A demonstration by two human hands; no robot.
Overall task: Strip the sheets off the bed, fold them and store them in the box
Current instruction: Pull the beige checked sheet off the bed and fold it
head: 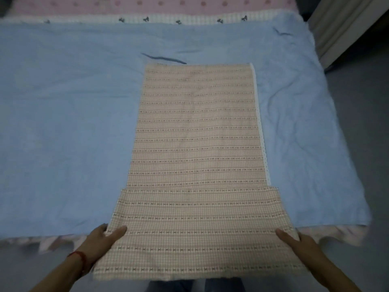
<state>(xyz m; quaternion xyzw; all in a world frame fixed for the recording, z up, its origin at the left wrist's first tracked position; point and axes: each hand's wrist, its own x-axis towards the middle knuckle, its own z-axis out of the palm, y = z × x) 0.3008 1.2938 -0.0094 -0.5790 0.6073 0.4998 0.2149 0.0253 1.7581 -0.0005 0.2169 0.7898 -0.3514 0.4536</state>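
Sheet, folded into a long strip on the blue blanket, is pinched at its near corners by left hand and right hand, apparently readying another fold.

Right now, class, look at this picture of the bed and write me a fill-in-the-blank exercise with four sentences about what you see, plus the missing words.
1. The folded checked sheet lies on a ____ blanket.
2. The left hand and the right hand hold the sheet's ____ end.
3. A ____ string circles the left wrist.
4. A white dotted strip runs along the sheet's ____ edge.

Missing words: blue; near; red; right
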